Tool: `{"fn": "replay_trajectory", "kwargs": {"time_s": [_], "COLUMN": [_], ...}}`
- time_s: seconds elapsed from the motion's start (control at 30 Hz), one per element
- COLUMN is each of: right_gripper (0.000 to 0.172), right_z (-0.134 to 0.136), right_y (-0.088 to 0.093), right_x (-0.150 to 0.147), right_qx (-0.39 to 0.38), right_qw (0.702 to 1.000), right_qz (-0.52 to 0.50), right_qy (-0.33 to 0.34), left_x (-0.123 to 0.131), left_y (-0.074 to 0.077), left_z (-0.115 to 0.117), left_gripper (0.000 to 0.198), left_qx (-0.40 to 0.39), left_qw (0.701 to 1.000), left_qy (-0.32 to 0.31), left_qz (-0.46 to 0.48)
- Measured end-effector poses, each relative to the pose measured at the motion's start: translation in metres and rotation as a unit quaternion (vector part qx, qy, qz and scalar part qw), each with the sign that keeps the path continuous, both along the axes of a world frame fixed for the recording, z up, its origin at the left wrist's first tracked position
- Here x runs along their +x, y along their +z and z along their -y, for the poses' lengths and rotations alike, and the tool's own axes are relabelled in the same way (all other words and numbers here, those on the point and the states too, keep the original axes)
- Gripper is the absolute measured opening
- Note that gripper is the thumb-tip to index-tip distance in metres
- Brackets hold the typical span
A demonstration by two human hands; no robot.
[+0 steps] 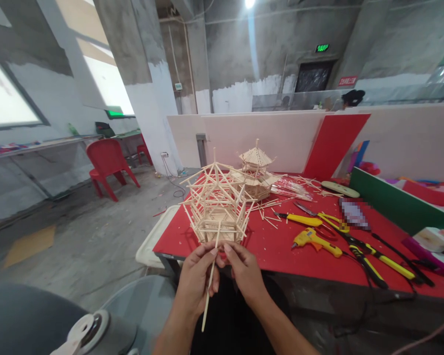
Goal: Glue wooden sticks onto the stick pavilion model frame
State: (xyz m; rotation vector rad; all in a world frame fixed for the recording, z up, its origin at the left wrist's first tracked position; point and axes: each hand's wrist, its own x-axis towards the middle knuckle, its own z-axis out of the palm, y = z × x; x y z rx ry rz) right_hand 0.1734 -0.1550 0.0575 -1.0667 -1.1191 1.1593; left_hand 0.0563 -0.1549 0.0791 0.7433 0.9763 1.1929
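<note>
My left hand (202, 271) is closed on a long thin wooden stick (207, 296), which slants down toward my lap. Close beside it, my right hand (244, 271) has its thumb and fingers pinched together near the stick; what lies between them is hidden. Just beyond both hands, at the table's front edge, stands an open pavilion frame (217, 197) built of wooden sticks. Behind it to the right is a second stick pavilion (257, 170) with a covered, tiered roof.
On the red table (274, 256) to the right lie a yellow glue gun (316, 241), yellow-handled cutters (299, 219), black-and-yellow pliers (370, 256) and scattered sticks (270, 217). A green board (399, 207) stands at the right. A grey bin-like object (144, 301) is at lower left.
</note>
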Motion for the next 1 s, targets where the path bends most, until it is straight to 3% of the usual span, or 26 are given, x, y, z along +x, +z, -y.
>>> {"fn": "replay_trajectory", "kwargs": {"time_s": [0.27,0.43,0.57,0.6,0.67,0.7,0.87,1.0], "right_gripper": [0.036,0.039,0.039,0.038,0.037,0.036,0.036,0.029], "right_z": [0.029,0.03,0.024,0.021,0.013,0.009,-0.026,-0.067], "right_y": [-0.021,-0.031,-0.035,-0.035,-0.034,-0.033,-0.02,-0.011], "right_x": [0.078,0.132,0.171,0.179,0.193,0.199,0.21,0.198], "right_qx": [0.006,-0.022,-0.028,-0.022,-0.002,0.006,-0.036,-0.055], "right_qw": [0.989,0.977,0.968,0.964,0.953,0.944,0.841,0.792], "right_qz": [0.124,0.16,0.177,0.188,0.226,0.257,0.511,0.593], "right_qy": [-0.075,-0.136,-0.177,-0.185,-0.201,-0.206,-0.175,-0.131], "left_x": [0.028,0.065,0.098,0.105,0.118,0.124,0.148,0.16], "left_y": [0.012,-0.001,-0.017,-0.02,-0.027,-0.03,-0.045,-0.056], "left_z": [0.021,0.021,-0.002,-0.012,-0.032,-0.042,-0.081,-0.094], "left_gripper": [0.044,0.044,0.041,0.039,0.033,0.029,0.017,0.025], "left_qx": [0.008,-0.022,-0.004,0.017,0.076,0.087,0.113,0.12], "left_qw": [0.998,0.986,0.975,0.963,0.898,0.88,0.807,0.758], "left_qy": [-0.049,-0.143,-0.144,-0.143,-0.131,-0.121,-0.06,-0.051], "left_qz": [-0.032,-0.078,-0.172,-0.229,-0.413,-0.45,-0.576,-0.638]}}
